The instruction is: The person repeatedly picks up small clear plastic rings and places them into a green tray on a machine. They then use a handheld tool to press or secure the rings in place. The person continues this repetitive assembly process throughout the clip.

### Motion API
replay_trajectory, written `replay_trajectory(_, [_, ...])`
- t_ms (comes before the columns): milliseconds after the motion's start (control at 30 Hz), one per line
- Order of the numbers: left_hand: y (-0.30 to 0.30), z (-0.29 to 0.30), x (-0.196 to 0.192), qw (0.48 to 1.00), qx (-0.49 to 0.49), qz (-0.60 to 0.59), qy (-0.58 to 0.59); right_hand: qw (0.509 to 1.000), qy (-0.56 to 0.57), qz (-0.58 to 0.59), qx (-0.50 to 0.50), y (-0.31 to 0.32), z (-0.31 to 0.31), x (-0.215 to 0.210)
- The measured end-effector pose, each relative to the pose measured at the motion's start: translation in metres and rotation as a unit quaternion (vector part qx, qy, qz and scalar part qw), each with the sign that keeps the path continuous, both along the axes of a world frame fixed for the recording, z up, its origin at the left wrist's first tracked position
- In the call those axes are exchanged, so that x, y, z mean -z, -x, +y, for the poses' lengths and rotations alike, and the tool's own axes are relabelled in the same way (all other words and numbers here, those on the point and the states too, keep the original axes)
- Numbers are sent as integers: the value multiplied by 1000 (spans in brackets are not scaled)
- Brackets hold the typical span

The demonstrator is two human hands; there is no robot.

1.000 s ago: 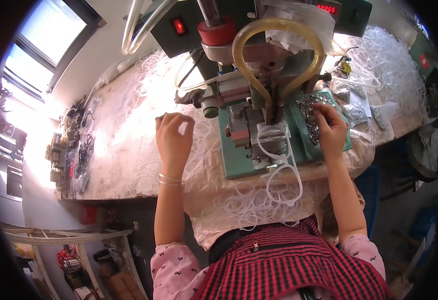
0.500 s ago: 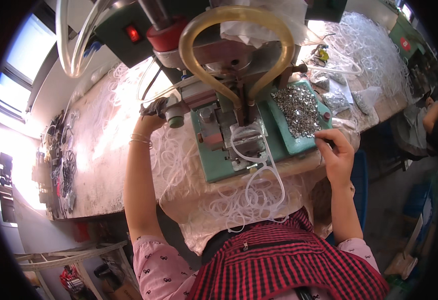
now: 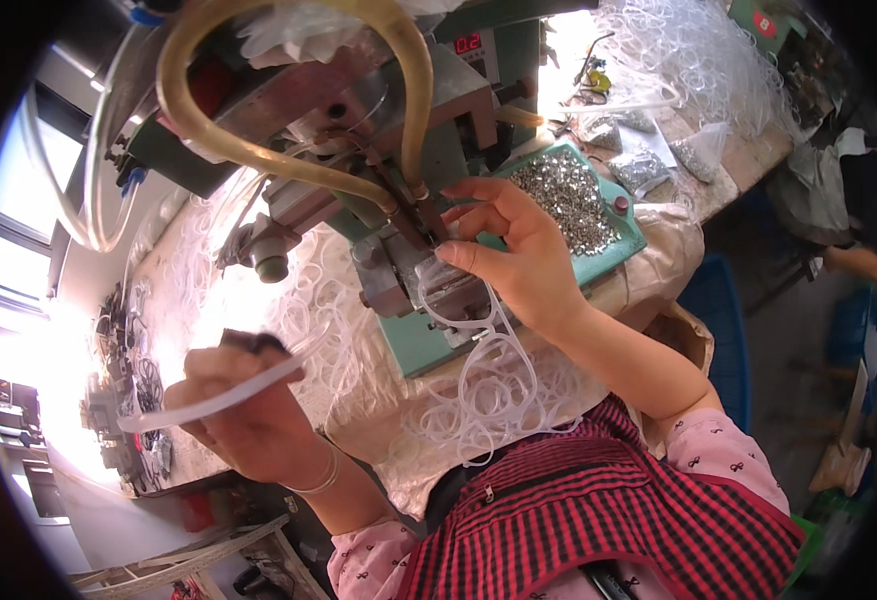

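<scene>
Well apart, the left hand [image 3: 248, 425] grips a blurred translucent strip [image 3: 220, 401] and the right hand [image 3: 526, 258], its pinch unclear, meets a clear spectacle frame [image 3: 499, 326] at the machine [image 3: 383, 285] with a red-digit display [image 3: 468, 43].

Blue bin [image 3: 723, 340] is standing beside the bench [image 3: 748, 172] at right, dark cables [image 3: 146, 385] are lying along its left end, window [image 3: 20, 215] is glowing far left (it is partly washing out), pale rack [image 3: 198, 553] is standing lower left
</scene>
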State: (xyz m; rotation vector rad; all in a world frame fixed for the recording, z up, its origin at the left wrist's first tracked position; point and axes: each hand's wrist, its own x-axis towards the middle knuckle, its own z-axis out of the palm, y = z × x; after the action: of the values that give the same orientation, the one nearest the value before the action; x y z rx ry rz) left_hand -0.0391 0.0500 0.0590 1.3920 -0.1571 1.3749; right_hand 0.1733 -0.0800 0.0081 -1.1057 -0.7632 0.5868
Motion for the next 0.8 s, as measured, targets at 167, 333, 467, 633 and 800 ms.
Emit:
replay_trajectory(167, [-34,-12,-17,974,-202,96,26,998,-25,49,-11,24,-2,-8])
replay_trajectory(333, [-33,-40,31,982,-128,88,-106,902,38,-396,170,-4,-38,10])
replay_trajectory(467, [-47,-54,34,929,-122,182,-298,761,287,-519,262,-82,-61,77])
replay_trajectory(633, [-54,-41,52,886,-137,215,-387,785,224,-515,259,-89,-58,93])
replay_trajectory(800, [-52,-36,46,887,-77,250,-381,784,159,-560,215,-81,-39,79])
